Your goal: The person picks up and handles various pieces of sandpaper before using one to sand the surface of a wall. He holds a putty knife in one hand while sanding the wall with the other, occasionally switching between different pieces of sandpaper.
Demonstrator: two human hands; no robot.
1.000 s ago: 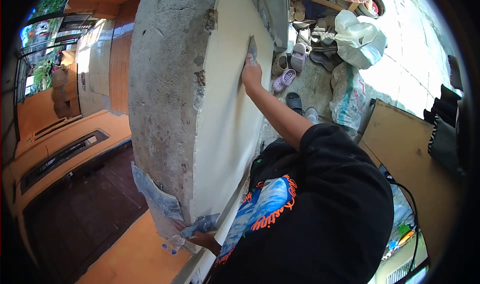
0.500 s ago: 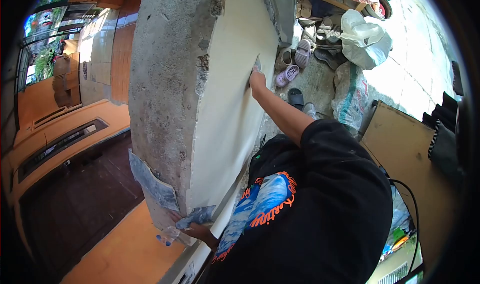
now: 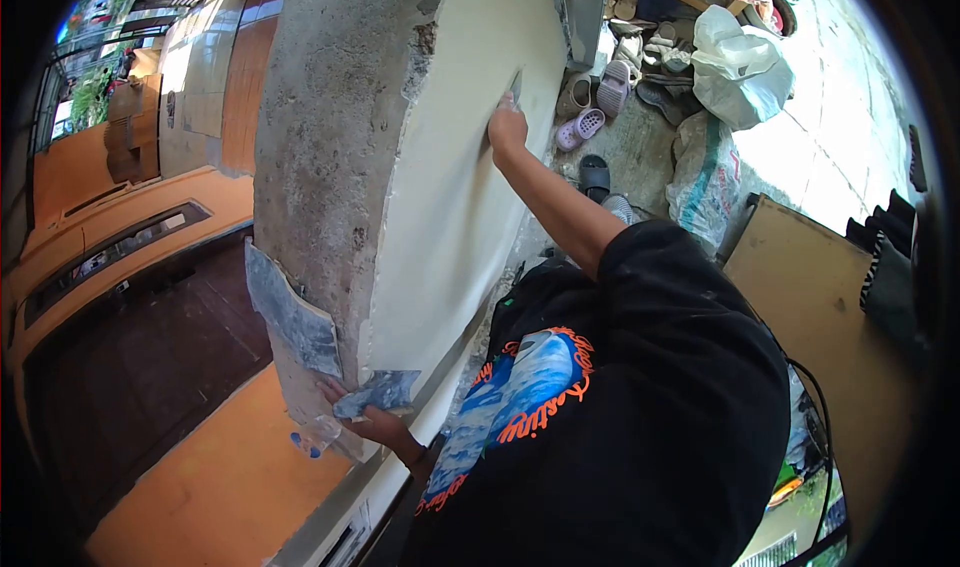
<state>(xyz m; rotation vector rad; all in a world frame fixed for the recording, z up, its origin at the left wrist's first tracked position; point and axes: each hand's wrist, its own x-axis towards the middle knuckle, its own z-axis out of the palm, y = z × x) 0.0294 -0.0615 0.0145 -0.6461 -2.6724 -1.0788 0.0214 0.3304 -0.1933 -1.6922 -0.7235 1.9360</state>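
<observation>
My right hand [image 3: 508, 125] grips a small putty knife [image 3: 516, 85], its blade against the smooth cream-coloured wall face [image 3: 460, 147]. At the lower end of that face, my left hand [image 3: 375, 427] is closed around a flat blue-grey plate [image 3: 385, 392] with pale smears, close to the rough concrete edge. Some left fingers are partly hidden by the plate. Beside it, a second blue-grey smeared sheet [image 3: 292, 307] lies along the bare concrete [image 3: 325, 157]. A crumpled clear plastic piece [image 3: 318, 432] is near the left fingers.
Shoes and lilac clogs [image 3: 580, 128] lie on the floor at the wall's foot. A white plastic bag [image 3: 738, 67] sits on a woven sack [image 3: 703, 172]. A brown board [image 3: 800, 277] stands at right. Beyond the wall, an orange ledge [image 3: 220, 477] borders a dark surface [image 3: 140, 337].
My right hand and the putty knife have slid slightly up the picture along the wall. The view has shifted a little; my left hand still holds the plate.
</observation>
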